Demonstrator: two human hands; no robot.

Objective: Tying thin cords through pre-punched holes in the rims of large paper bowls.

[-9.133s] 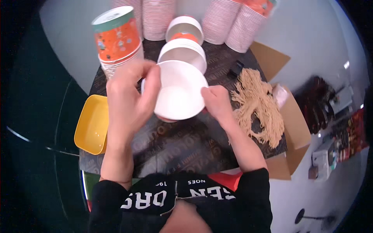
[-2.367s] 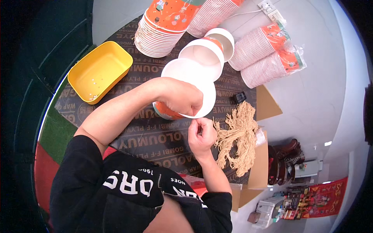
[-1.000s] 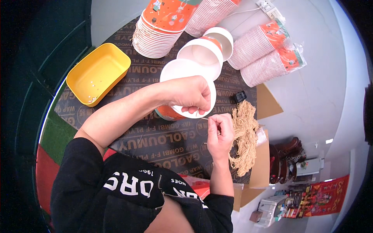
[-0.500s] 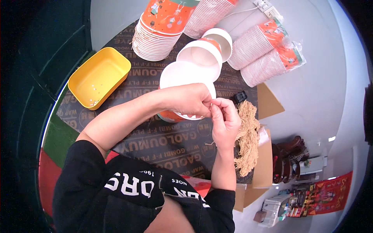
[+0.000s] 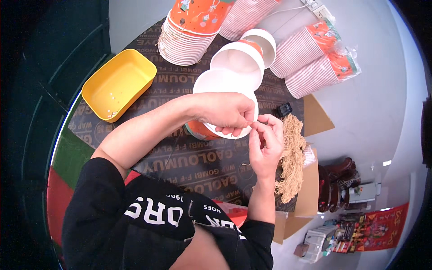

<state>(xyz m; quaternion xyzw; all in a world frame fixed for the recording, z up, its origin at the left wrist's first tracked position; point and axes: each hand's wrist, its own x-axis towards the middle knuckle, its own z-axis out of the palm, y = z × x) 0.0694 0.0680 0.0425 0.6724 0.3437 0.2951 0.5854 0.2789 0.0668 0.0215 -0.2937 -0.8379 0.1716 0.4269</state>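
Note:
My left hand [image 5: 227, 111] is closed over the rim of a white-lined paper bucket [image 5: 220, 82] with an orange printed outside. Between its fingertips runs a thin pale string [image 5: 253, 122]. My right hand [image 5: 267, 146] pinches the same string with thumb and forefinger, close beside the left fingertips. A loose string end dangles beneath the fingers. The bucket lies tipped, its mouth partly covered by my left hand and forearm. Right of my right hand lies a thick bundle of tan strings [image 5: 290, 159].
Two more open buckets [image 5: 238, 63] lie behind the first. Nested bucket stacks [image 5: 186, 40] stand at the back, and plastic-wrapped stacks [image 5: 310, 63] lie to the right. A yellow tub [image 5: 119, 83] with small white bits sits left. A black object [image 5: 284, 109] and cardboard flaps [image 5: 307, 180] are at right.
My fingertips have drawn slightly apart, and the string between them now shows. My right fingers are more spread. The whole view has shifted a little.

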